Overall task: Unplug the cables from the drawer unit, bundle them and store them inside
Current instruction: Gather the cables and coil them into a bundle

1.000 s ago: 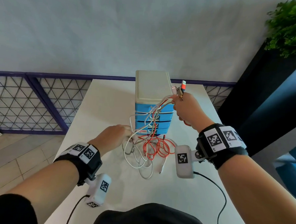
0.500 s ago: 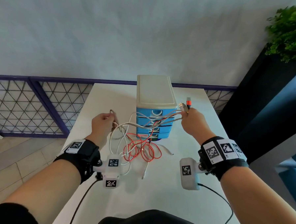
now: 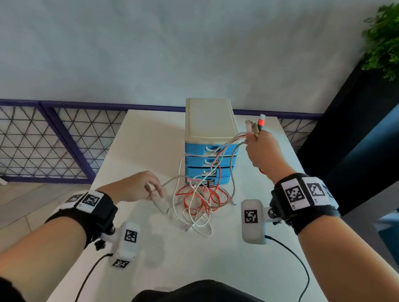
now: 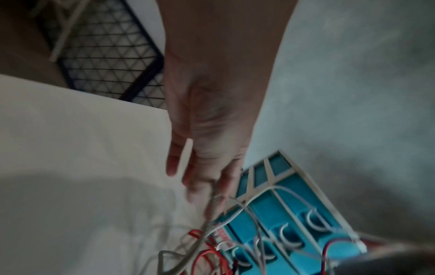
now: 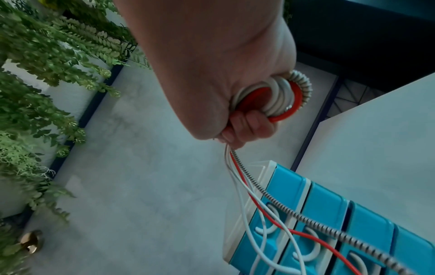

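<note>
Right hand (image 3: 262, 149) is clenched around a bunch of cables (image 5: 266, 195), plug ends (image 3: 255, 127) sticking up above my knuckles, just right of the drawer unit (image 3: 208, 137). Down from that fist the cords spill into a messy pile (image 3: 198, 201) on the table (image 3: 148, 134). Left hand (image 3: 137, 185) is low beside the pile, fingers loosely on a grey cord; too blurry to call it a real grip.

left hand (image 4: 207, 130) fingertips blurred among cables (image 3: 198, 197), drawer unit (image 5: 329, 223) cut off

Red, white and braided cables (image 3: 198, 197) tangled before upright blue drawer unit (image 3: 209, 137).
</note>
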The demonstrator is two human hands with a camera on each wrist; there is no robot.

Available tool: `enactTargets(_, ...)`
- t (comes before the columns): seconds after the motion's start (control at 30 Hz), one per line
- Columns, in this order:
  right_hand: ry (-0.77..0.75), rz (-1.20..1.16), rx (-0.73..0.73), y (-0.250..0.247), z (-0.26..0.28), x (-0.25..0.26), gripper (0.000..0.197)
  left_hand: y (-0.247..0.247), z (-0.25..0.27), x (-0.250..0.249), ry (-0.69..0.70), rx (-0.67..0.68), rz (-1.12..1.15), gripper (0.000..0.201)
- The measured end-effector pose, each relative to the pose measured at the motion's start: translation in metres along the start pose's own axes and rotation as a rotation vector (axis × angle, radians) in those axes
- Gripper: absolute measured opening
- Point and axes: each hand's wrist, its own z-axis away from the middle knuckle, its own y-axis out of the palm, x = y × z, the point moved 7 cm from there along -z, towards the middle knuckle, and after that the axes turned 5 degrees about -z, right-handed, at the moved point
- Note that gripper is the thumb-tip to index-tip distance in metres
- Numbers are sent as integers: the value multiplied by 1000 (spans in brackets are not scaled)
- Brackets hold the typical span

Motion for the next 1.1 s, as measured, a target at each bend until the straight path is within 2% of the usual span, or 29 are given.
enactTargets(0.03,-7,-17,4,1,0,2,24,8,-2,8,-11,76,-162,49)
enactTargets(0.1,-20,-47,8,2,1,6,24,17,-1,31,-143,167,-317,49)
enactTargets(0.13,-29,-54,9,2,1,9,24,19,0,40,-214,178,-328,48)
enactTargets(0.2,-48,-69,32,2,4,14,23,19,0,36,-210,116,-278,46)
enactTargets(0.27,-57,-107,106,5,8,20,24,5,-4,9,-75,-107,-181,41)
enactTargets(0.37,-7,-249,351,25,18,27,27,-35,1,-48,134,-619,8,15)
enactTargets(0.4,25,-310,436,33,22,29,27,-46,6,-71,220,-713,81,9)
enactTargets(0.43,28,-336,502,39,27,32,27,-54,9,-96,307,-752,123,17)
enactTargets(0.5,-42,-328,607,49,35,39,25,-59,12,-143,432,-665,128,36)
enactTargets(0.53,-74,-331,648,51,38,42,24,-55,9,-159,430,-551,144,46)
enactTargets(0.6,-107,-353,691,51,42,45,24,-43,-2,-173,326,-275,283,59)
enactTargets(0.67,-114,-388,701,48,43,43,24,-33,-7,-172,224,-94,374,61)
enactTargets(0.77,-122,-416,714,43,44,39,25,-15,-7,-170,155,177,524,57)
enactTargets(0.83,-120,-425,727,44,46,37,22,-7,0,-172,113,364,647,65)
enactTargets(0.9,-109,-451,732,45,48,37,19,-5,5,-170,90,467,709,68)
enactTargets(0.97,-104,-488,718,44,48,37,18,-6,11,-167,97,526,759,61)
enactTargets(1.1,-107,-533,727,45,50,41,16,-6,13,-164,162,536,911,42)
